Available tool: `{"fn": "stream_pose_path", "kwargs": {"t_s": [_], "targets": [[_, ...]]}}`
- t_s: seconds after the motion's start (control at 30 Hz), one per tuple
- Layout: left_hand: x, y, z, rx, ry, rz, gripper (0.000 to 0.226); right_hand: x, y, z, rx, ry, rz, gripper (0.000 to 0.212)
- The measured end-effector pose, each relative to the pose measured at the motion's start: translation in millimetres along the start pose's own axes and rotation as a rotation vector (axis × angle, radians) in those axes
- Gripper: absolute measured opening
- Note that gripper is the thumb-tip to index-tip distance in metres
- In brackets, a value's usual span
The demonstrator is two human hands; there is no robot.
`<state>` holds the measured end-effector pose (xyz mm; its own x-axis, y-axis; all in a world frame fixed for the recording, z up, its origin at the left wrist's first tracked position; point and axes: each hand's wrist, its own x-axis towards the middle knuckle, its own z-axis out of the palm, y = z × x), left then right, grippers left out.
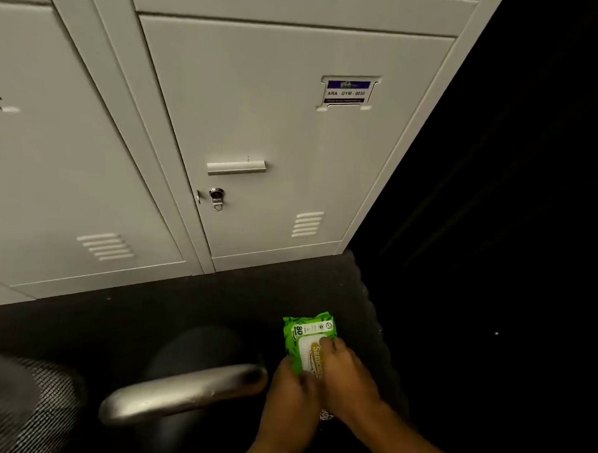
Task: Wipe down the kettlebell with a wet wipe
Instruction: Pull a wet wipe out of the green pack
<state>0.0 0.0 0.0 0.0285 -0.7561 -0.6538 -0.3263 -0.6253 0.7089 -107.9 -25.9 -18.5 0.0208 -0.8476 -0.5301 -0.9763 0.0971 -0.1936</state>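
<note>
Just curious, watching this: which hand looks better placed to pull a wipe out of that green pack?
Probably the right hand: its fingers lie on the white lid of the wipe pack. The left hand grips the pack's near end, steadying it beside the kettlebell.

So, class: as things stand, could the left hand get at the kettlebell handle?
Probably yes. The left hand holds the wipes pack right beside the kettlebell handle, with nothing between them, though it must release the pack first.
</note>
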Motion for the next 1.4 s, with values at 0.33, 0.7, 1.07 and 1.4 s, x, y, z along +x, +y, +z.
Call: {"fn": "stream_pose_path", "kwargs": {"t_s": [0.33, 0.7, 1.07, 1.4], "targets": [[42.1, -16.3, 21.9, -0.149, 0.069, -0.114, 0.022, 21.0, -2.2, 17.1, -0.068, 0.068, 0.069, 0.051], [49.7, -23.7, 20.2, -0.179, 0.038, -0.112, 0.039, 8.3, -8.2, 12.1, 0.028, 0.068, 0.066, 0.057], [69.1, -16.4, 35.2, -0.233, 0.164, -0.218, 0.045, 9.4, 4.7, 14.1, 0.031, 0.064, -0.015, 0.052], [70.9, -26.4, 38.7, -0.155, 0.16, -0.169, 0.043, 4.7, 31.2, 2.8, -0.044, 0.147, -0.034, 0.064]]}}
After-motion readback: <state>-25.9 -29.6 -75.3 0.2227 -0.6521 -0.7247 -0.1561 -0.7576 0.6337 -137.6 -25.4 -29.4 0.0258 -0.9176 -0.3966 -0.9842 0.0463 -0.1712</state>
